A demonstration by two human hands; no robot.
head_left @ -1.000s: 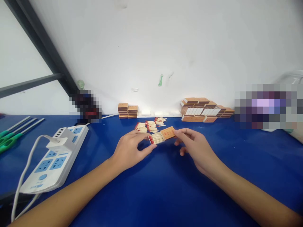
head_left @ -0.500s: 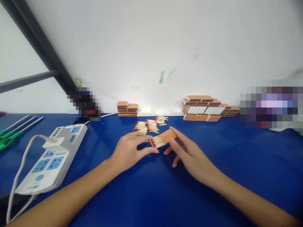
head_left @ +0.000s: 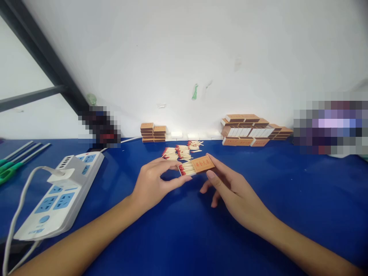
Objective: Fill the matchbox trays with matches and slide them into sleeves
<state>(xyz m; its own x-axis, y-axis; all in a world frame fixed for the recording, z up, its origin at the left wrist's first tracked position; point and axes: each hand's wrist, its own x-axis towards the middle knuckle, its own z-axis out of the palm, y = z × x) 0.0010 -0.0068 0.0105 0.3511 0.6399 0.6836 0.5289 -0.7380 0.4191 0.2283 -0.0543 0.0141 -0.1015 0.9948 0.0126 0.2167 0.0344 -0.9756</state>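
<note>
A matchbox (head_left: 202, 164) is held above the blue table between my two hands, its orange sleeve pushed partway over a white tray of red-headed matches (head_left: 186, 168). My left hand (head_left: 153, 182) pinches the tray's open end between thumb and fingers. At the other end, my right hand (head_left: 230, 189) grips the sleeve with thumb and index finger, the other fingers curled below. Just beyond the box lie heaps of loose matches (head_left: 184, 152) with red heads.
Stacked matchboxes stand along the wall in a left stack (head_left: 153, 132) and a larger right stack (head_left: 244, 130), with white trays (head_left: 198, 136) between. At left are a power strip (head_left: 64, 199) with a plugged cable and green-handled scissors (head_left: 11, 170). Blurred patches cover both sides.
The matchbox has turned more level and its printed top faces me more. Both hands still hold it, the left shifted slightly left. The whole view has shifted a little.
</note>
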